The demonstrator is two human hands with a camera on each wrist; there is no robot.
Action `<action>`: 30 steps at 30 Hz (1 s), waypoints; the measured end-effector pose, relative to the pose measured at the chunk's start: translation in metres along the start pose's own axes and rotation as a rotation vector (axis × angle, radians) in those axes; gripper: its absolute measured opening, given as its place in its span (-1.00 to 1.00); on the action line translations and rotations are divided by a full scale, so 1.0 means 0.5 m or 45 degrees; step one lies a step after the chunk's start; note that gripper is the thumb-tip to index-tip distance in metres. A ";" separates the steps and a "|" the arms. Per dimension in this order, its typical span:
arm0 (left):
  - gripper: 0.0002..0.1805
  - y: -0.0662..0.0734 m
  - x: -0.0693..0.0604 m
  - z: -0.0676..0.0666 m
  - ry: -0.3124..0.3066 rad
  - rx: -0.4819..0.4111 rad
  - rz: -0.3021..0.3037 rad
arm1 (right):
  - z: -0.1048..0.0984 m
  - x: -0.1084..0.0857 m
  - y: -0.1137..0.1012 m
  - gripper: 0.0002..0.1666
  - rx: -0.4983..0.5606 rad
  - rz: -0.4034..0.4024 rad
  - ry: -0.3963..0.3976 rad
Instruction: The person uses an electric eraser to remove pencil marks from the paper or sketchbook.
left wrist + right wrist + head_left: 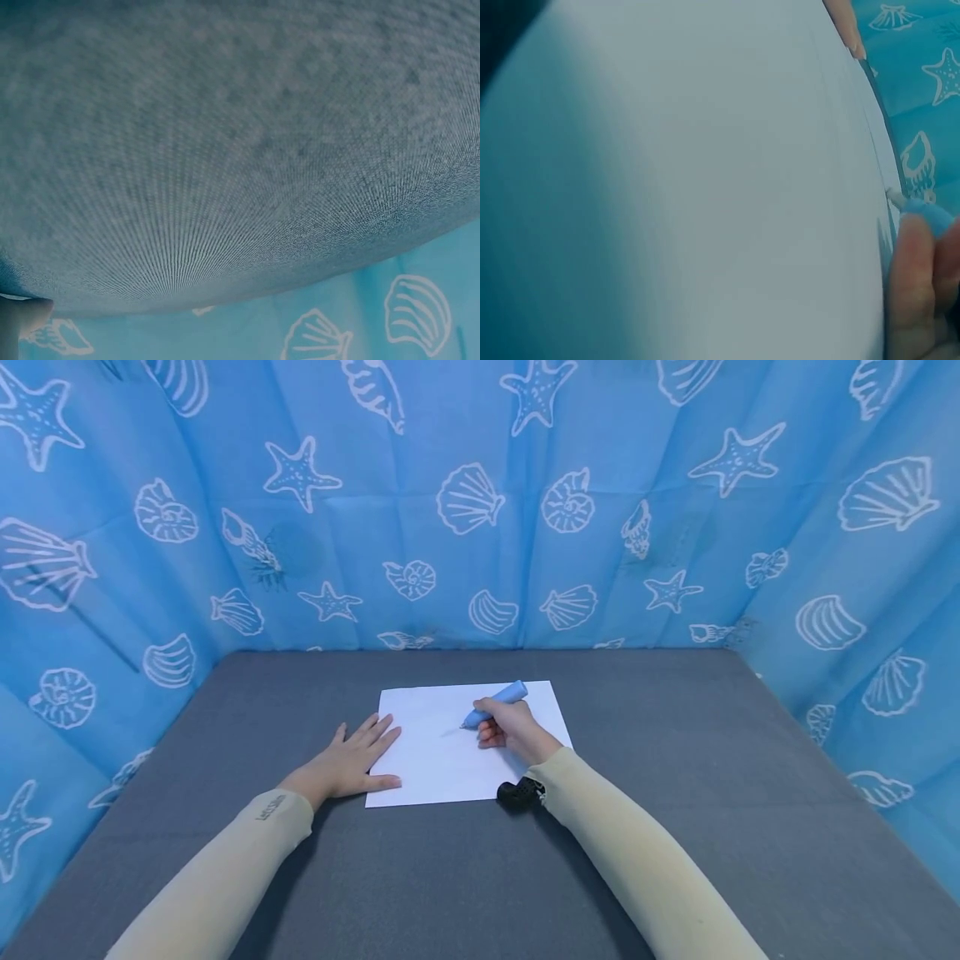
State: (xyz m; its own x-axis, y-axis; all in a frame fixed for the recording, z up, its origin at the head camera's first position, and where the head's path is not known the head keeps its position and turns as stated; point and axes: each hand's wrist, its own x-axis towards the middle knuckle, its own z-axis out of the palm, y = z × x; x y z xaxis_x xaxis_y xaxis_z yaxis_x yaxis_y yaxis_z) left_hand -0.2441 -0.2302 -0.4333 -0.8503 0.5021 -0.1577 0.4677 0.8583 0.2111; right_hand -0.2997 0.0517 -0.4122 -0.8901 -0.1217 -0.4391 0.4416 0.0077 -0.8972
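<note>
A white rectangular paper sheet (435, 768) lies partly hidden by a bare left hand (352, 764), fingers spread at its nine o'clock edge, and a bare right hand (517, 729) pinching a thick blue cylindrical pen (507, 695) towards one o'clock. A faint streak (449, 732) near the pen is hard to make out.

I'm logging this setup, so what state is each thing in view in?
White rectangular paper sheet: lying flat, partly covered.
Thick blue cylindrical pen: tilted, tip exposed; contact with sheet unclear.
Left hand: fingers spread over the sheet's left edge.
Right hand: fingers curled round the pen.
Beige fabric sleeves: reaching the wrists.
Blue shell-print fabric curtain: hanging, creased.
Grey table cloth: spread flat.
</note>
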 end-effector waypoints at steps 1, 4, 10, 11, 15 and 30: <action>0.06 -0.001 0.000 0.001 0.002 0.001 0.001 | 0.000 0.000 0.000 -0.73 0.007 -0.003 0.000; 0.06 0.000 0.000 0.001 0.010 -0.002 0.002 | 0.002 0.001 0.001 -0.73 0.023 -0.012 0.012; 0.05 0.006 -0.004 -0.006 0.009 -0.006 0.006 | 0.004 0.003 0.002 -0.73 0.021 -0.030 0.011; 0.04 0.006 -0.005 -0.007 0.005 -0.002 0.002 | 0.005 0.003 0.002 -0.74 0.016 -0.030 0.008; 0.03 0.009 -0.005 -0.009 -0.006 0.003 -0.008 | 0.004 0.001 0.001 -0.74 0.001 -0.023 0.010; 0.03 0.004 -0.004 -0.004 -0.017 0.018 -0.026 | 0.003 -0.006 -0.002 -0.74 -0.015 -0.006 0.006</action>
State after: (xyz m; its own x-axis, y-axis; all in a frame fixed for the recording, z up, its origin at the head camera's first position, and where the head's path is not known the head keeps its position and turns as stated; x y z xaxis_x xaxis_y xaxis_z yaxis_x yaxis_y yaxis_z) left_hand -0.2420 -0.2299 -0.4308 -0.8566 0.4855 -0.1747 0.4534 0.8698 0.1944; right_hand -0.2975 0.0506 -0.4101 -0.8927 -0.1169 -0.4352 0.4362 0.0189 -0.8997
